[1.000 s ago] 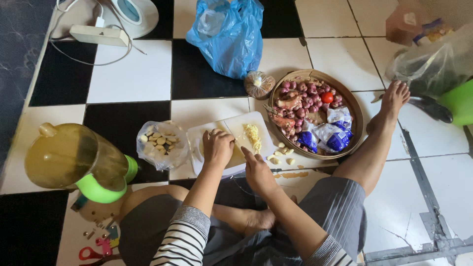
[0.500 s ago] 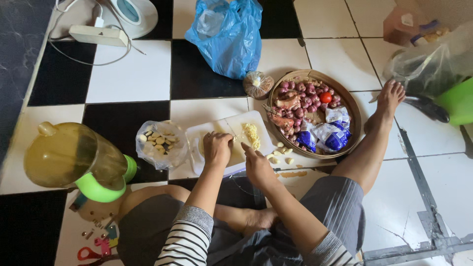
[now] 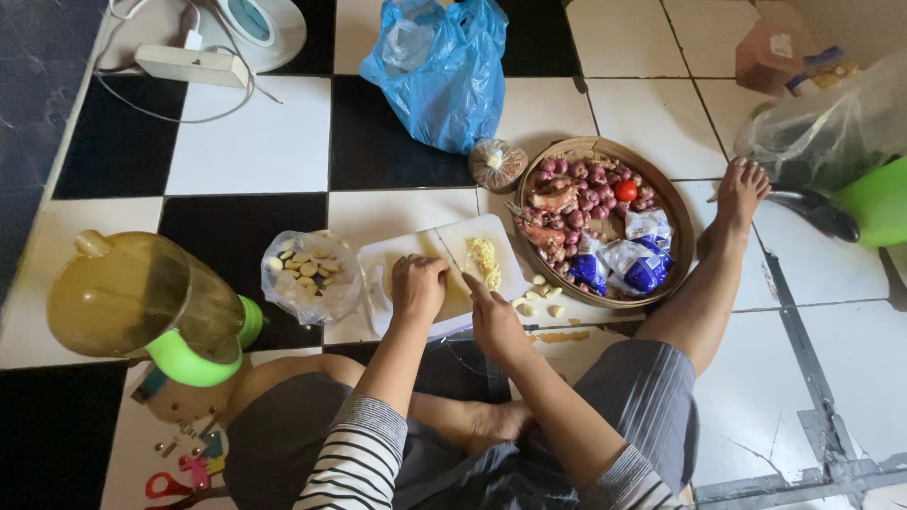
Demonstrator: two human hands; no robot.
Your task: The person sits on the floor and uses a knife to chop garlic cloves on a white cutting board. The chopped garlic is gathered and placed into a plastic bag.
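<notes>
Chopped garlic (image 3: 485, 261) just beyond both curled hands, left hand (image 3: 417, 286), right hand (image 3: 494, 321), grips unclear

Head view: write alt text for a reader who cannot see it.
Seated on a checkered tile floor, a person presses the left hand and right hand onto a white cutting board holding chopped garlic. A bag of peeled garlic cloves lies left, a round basket of shallots right.

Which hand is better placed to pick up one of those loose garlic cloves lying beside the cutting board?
Probably the right hand. It rests at the cutting board's right edge, next to the loose garlic cloves. The left hand sits on the board, farther away.
</notes>
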